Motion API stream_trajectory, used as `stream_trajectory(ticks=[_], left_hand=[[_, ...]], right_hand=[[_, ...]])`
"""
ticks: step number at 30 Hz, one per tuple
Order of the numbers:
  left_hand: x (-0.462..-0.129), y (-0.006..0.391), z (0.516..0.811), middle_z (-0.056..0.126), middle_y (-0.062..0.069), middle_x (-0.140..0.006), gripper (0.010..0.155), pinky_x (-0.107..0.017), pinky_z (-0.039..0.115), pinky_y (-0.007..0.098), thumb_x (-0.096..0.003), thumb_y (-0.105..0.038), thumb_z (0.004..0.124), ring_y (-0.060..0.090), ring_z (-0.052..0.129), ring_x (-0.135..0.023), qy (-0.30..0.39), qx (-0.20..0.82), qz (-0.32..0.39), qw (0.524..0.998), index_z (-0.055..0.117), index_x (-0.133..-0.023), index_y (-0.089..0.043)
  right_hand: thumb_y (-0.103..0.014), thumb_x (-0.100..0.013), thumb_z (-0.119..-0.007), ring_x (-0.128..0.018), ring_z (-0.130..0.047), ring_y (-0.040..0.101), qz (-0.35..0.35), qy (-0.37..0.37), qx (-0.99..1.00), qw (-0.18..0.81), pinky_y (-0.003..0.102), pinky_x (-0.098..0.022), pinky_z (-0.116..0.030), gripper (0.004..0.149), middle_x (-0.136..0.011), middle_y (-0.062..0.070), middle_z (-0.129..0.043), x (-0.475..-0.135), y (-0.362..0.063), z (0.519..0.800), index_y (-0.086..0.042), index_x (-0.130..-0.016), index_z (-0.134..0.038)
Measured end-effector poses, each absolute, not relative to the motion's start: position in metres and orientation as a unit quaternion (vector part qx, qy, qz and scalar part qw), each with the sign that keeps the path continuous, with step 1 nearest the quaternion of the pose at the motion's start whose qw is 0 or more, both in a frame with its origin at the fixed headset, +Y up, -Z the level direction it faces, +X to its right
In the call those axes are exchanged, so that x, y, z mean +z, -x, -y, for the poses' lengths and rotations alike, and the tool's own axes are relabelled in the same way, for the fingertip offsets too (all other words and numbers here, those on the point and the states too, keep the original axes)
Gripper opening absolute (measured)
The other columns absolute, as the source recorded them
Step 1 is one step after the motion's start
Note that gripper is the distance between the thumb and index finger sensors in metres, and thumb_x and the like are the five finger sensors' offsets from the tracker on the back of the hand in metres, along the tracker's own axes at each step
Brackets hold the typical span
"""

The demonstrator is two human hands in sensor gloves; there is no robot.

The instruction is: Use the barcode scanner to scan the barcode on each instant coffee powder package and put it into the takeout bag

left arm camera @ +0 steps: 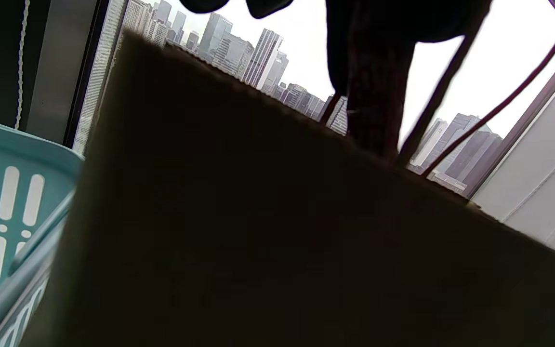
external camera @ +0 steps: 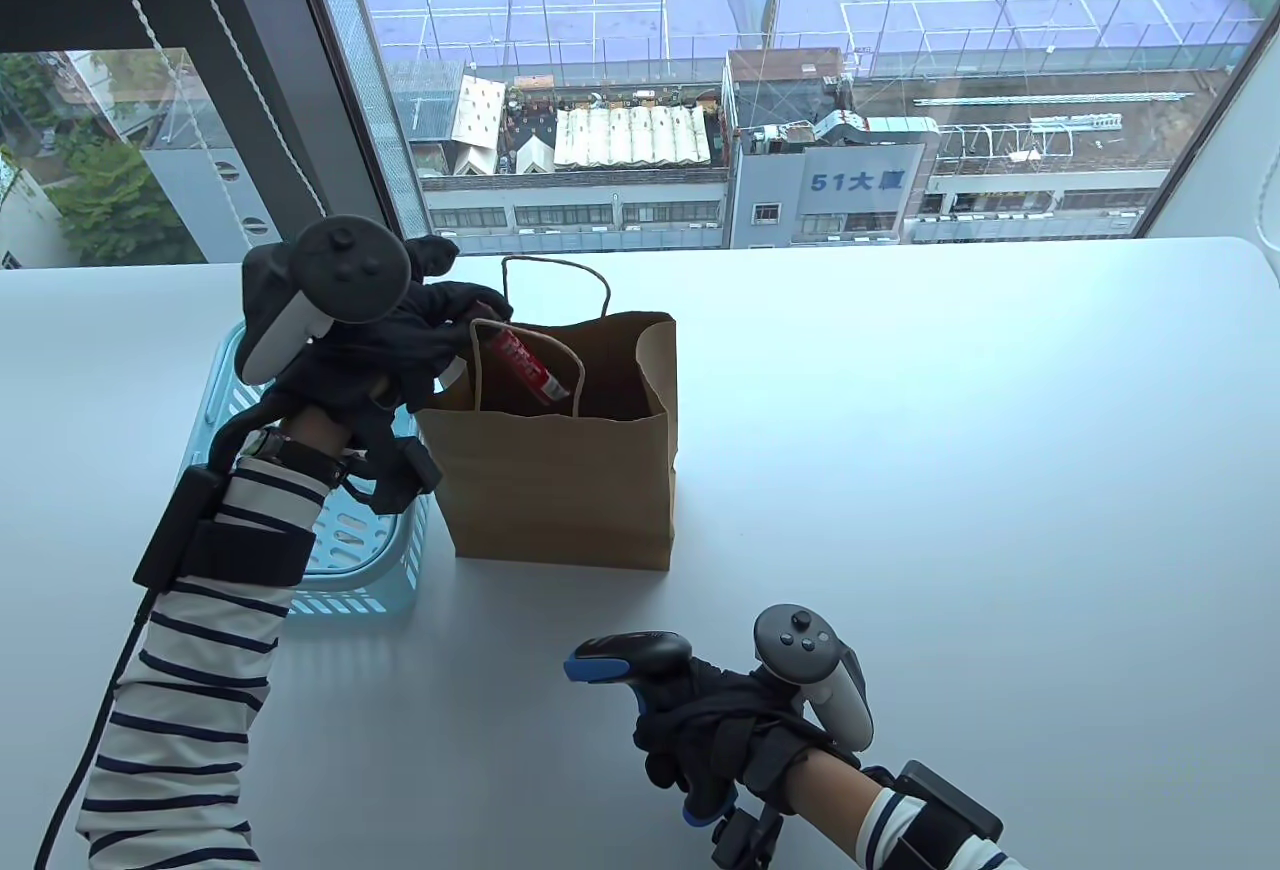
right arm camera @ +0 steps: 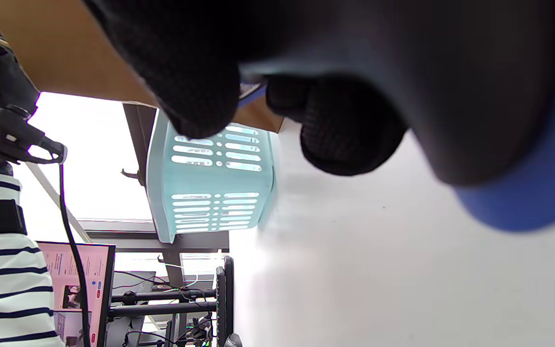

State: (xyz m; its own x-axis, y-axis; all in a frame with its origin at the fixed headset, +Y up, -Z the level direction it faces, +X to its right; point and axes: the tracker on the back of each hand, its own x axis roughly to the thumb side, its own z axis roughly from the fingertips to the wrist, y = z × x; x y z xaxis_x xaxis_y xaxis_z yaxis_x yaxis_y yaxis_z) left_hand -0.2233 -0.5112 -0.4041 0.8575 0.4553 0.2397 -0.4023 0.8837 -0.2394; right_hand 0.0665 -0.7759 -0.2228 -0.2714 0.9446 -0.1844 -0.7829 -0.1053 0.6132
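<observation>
A brown paper takeout bag (external camera: 560,480) stands open on the white table (external camera: 950,470). My left hand (external camera: 440,330) hovers at the bag's left rim and pinches a slim red coffee stick package (external camera: 527,365), which slants down into the bag's mouth. In the left wrist view the bag's wall (left arm camera: 258,241) fills the frame and the dark package (left arm camera: 378,111) hangs over its rim. My right hand (external camera: 690,720) grips a black and blue barcode scanner (external camera: 630,655) near the table's front edge. The right wrist view shows the scanner's blue base (right arm camera: 523,207) and curled fingers (right arm camera: 345,130).
A light blue plastic basket (external camera: 350,550) sits just left of the bag, under my left forearm; its contents are hidden. It also shows as the basket (left arm camera: 3,212) in the left wrist view and the basket (right arm camera: 210,178) in the right wrist view. A window runs behind the table.
</observation>
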Motion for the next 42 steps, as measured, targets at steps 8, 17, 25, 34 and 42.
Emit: stream_trajectory(ticks=[8,17,25,34,42], left_hand=[[-0.397,0.232,0.524,0.034,0.008,-0.116,0.048,-0.077,0.040,0.061,-0.0445,-0.057,0.065,0.039,0.045,-0.103,0.055,0.247,0.173,0.952,0.075,-0.089,-0.043],[-0.349,0.296,0.524,0.045,0.011,-0.115,0.047,-0.074,0.047,0.061,-0.0451,-0.056,0.066,0.040,0.055,-0.101,-0.109,0.290,0.197,0.930,0.076,-0.088,-0.041],[-0.256,0.295,0.537,0.045,0.011,-0.115,0.046,-0.073,0.050,0.061,-0.0464,-0.052,0.067,0.040,0.057,-0.102,-0.271,0.130,0.302,0.905,0.071,-0.091,-0.041],[-0.201,0.241,0.633,0.041,0.011,-0.116,0.054,-0.074,0.047,0.062,-0.0452,-0.054,0.064,0.041,0.053,-0.105,-0.213,-0.059,0.414,0.883,0.061,-0.097,-0.039],[-0.199,0.234,0.707,0.033,0.011,-0.117,0.056,-0.075,0.041,0.062,-0.0447,-0.052,0.063,0.042,0.045,-0.107,-0.126,-0.110,0.457,0.874,0.058,-0.099,-0.037]], right_hand=[[-0.029,-0.046,-0.087,-0.045,-0.098,0.033,-0.320,-0.126,0.732,0.589,0.049,-0.034,-0.083,0.065,-0.072,0.015,-0.085,-0.222,-0.066,0.776,0.005,-0.090,-0.054],[-0.029,-0.046,-0.087,-0.045,-0.098,0.033,-0.326,-0.122,0.729,0.590,0.049,-0.034,-0.083,0.065,-0.072,0.015,-0.084,-0.221,-0.066,0.776,0.005,-0.090,-0.053],[-0.029,-0.046,-0.087,-0.045,-0.098,0.033,-0.321,-0.128,0.732,0.588,0.049,-0.034,-0.083,0.065,-0.072,0.015,-0.084,-0.221,-0.066,0.772,0.005,-0.090,-0.053],[-0.029,-0.046,-0.087,-0.045,-0.098,0.033,-0.310,-0.134,0.737,0.585,0.050,-0.034,-0.083,0.065,-0.072,0.015,-0.084,-0.222,-0.066,0.768,0.005,-0.090,-0.054],[-0.029,-0.047,-0.087,-0.045,-0.097,0.033,-0.313,-0.131,0.735,0.587,0.050,-0.034,-0.082,0.065,-0.072,0.016,-0.084,-0.222,-0.067,0.768,0.005,-0.091,-0.053]])
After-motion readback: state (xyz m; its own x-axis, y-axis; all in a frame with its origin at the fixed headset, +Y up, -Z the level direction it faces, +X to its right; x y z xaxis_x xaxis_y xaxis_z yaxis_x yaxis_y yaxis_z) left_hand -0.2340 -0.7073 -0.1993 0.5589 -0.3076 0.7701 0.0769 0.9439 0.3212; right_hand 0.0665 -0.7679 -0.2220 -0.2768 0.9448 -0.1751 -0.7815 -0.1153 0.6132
